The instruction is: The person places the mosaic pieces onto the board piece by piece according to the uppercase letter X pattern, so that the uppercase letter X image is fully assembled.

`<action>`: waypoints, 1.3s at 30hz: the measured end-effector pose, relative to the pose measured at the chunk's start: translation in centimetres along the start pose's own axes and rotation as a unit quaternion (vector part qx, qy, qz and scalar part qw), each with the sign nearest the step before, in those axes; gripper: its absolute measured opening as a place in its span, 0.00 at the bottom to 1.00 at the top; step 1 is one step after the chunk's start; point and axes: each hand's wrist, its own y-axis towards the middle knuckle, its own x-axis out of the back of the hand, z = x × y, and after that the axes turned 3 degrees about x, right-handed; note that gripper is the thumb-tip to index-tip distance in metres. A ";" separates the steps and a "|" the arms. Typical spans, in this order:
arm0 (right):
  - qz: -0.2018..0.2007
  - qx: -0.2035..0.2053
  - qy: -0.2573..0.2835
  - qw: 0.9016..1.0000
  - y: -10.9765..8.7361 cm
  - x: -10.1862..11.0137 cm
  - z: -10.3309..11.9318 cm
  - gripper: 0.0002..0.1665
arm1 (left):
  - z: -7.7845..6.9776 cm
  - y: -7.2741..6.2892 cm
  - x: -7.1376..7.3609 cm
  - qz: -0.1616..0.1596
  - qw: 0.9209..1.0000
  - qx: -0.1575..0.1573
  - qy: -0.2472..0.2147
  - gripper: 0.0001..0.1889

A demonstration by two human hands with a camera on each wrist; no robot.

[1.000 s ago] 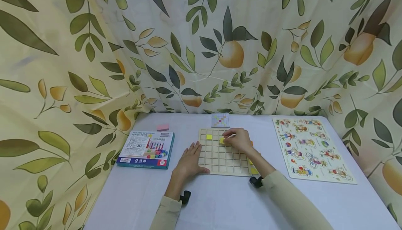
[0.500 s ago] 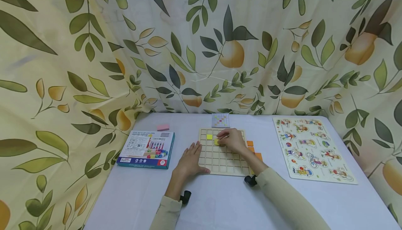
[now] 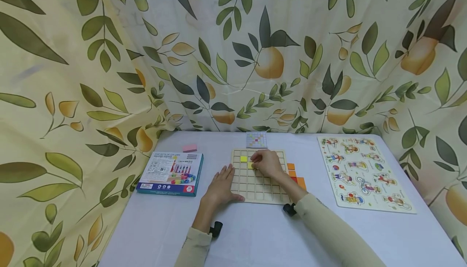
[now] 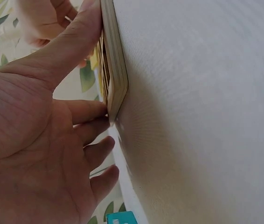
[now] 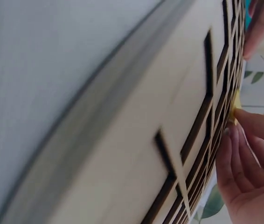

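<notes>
We see a leafy curtain (image 3: 237, 97) on the far side of a white table (image 3: 248, 234). On the right lies a picture board (image 3: 352, 176); in the middle, a wooden grid board (image 3: 255, 184); on the left, a box (image 3: 157, 169). We see the left hand (image 3: 219, 186), fingers spread, touching the grid's left and near edges. The right hand (image 3: 269, 163) pinches a yellow tile (image 3: 250, 165) at the grid's far part; whether it is seated we cannot tell. Farther lies a card (image 3: 256, 139); on the right, smaller orange tiles (image 3: 300, 183).
</notes>
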 end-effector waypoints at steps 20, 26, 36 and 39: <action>-0.015 0.026 -0.007 1.000 -2.4 2.6 -0.5 0.09 | 0.0 0.0 -0.4 -0.007 1.000 -0.004 0.002 0.62; -0.028 0.017 -0.008 0.999 -3.7 4.6 -0.5 0.10 | 0.0 -0.1 -0.4 -0.011 1.000 -0.004 0.000 0.62; -0.049 0.010 -0.016 0.999 -5.9 6.8 -1.3 0.10 | 0.1 -0.1 -0.4 -0.012 1.000 -0.003 -0.003 0.63; -0.050 0.010 -0.015 0.999 -6.6 7.3 -1.8 0.10 | 0.1 -0.2 -0.4 -0.012 1.000 -0.003 -0.007 0.63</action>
